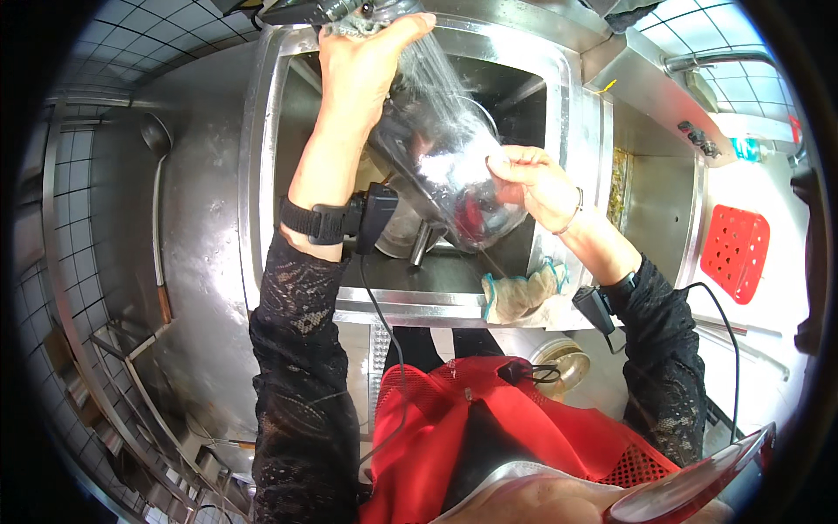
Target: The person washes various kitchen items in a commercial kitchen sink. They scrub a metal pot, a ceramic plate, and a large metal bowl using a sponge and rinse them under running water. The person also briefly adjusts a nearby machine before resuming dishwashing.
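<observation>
My left hand point(366, 62) grips a dark spray head point(393, 9) over the far side of the steel sink point(265, 164). Grey scouring mesh point(353, 25) shows beside the fingers. A fan of water point(429, 72) falls from the spray head onto a shiny, tilted vessel point(445, 177). My right hand point(540, 180) pinches the vessel's right side between thumb and fingers. Whether it is metal or clear plastic is hard to tell. Below it in the basin lies a metal pan point(396, 232) with a tubular handle point(421, 243), partly hidden.
A pale cloth glove point(524, 295) with teal trim lies on the sink's front rim. On the left steel counter point(203, 196) rests a long-handled ladle point(158, 190). At right are a red perforated basket point(735, 254) and a metal faucet point(713, 62). A bucket point(563, 363) stands below.
</observation>
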The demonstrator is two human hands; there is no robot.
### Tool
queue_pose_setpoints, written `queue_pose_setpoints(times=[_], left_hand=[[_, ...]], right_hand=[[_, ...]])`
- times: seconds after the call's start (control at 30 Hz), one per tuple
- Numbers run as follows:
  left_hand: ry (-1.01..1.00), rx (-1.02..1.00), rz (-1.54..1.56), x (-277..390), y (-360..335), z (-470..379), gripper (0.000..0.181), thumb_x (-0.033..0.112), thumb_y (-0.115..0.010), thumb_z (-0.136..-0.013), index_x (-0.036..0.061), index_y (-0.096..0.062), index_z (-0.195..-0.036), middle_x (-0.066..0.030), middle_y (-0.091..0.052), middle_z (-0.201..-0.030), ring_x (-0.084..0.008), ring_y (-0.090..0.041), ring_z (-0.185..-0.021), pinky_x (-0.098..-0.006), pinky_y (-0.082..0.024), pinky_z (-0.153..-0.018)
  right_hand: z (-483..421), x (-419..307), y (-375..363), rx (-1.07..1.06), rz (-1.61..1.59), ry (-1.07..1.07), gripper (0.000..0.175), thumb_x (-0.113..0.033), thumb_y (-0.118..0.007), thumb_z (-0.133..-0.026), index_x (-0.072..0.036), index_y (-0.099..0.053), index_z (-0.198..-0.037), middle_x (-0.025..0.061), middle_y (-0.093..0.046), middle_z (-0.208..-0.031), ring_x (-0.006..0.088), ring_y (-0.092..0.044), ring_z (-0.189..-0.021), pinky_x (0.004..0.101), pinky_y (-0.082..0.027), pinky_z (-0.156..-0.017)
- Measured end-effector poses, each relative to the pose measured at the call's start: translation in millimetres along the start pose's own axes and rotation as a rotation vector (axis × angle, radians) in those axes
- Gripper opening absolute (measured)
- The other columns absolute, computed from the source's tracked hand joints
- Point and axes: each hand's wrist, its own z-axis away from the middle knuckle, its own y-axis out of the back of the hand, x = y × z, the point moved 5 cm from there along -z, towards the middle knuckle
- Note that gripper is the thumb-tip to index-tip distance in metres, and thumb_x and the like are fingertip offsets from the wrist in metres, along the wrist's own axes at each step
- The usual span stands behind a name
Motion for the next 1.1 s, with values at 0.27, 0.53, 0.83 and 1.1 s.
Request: queue_pose_setpoints(times=[0.27, 0.53, 0.83, 1.1], left_hand=[[0.031, -0.056, -0.383, 31, -5, 32, 0.052, 0.030, -0.081, -0.083, -0.0005, -0.055, -0.116, -0.0052, -0.067, -0.099, -0.0173, -0.065, -0.079, -0.0265, -0.055, -0.070], [-0.411, -0.458, -1.006, -46, -14, 77, 0.032, 0.014, -0.047, -0.095, 0.0016, -0.065, -0.119, -0.0158, -0.061, -0.122, -0.0323, -0.057, -0.118, -0.0422, -0.044, -0.103], [-0.083, -0.445, -0.822, -84, -19, 56, 0.037, 0.025, -0.049, -0.093, -0.0025, -0.068, -0.108, -0.0202, -0.064, -0.122, -0.0377, -0.056, -0.118, -0.0463, -0.042, -0.100], [-0.284, -0.171, -0.807, -87, 26, 47, 0.037, 0.024, -0.053, -0.091, -0.0027, -0.066, -0.113, -0.0196, -0.061, -0.129, -0.0355, -0.052, -0.127, -0.0399, -0.040, -0.105]], right_hand=[[-11, -3, -5, 0.001, 0.001, 0.037, 0.010, -0.021, -0.069, -0.092, -0.011, -0.071, -0.092, -0.0083, -0.057, -0.075, 0.0018, -0.047, -0.060, 0.0188, -0.038, -0.051], [-11, -3, 0, -0.014, 0.020, 0.091, 0.016, -0.024, -0.067, -0.095, -0.010, -0.067, -0.086, -0.0082, -0.052, -0.069, 0.0038, -0.050, -0.057, 0.0223, -0.045, -0.054], [-16, -15, 12, 0.013, 0.124, 0.140, 0.020, -0.025, -0.063, -0.096, -0.006, -0.069, -0.092, -0.0030, -0.062, -0.076, 0.0071, -0.058, -0.065, 0.0250, -0.051, -0.061], [-14, -3, 38, 0.113, 0.041, 0.210, 0.016, -0.020, -0.065, -0.094, -0.005, -0.069, -0.093, 0.0001, -0.068, -0.085, 0.0094, -0.061, -0.075, 0.0247, -0.048, -0.070]])
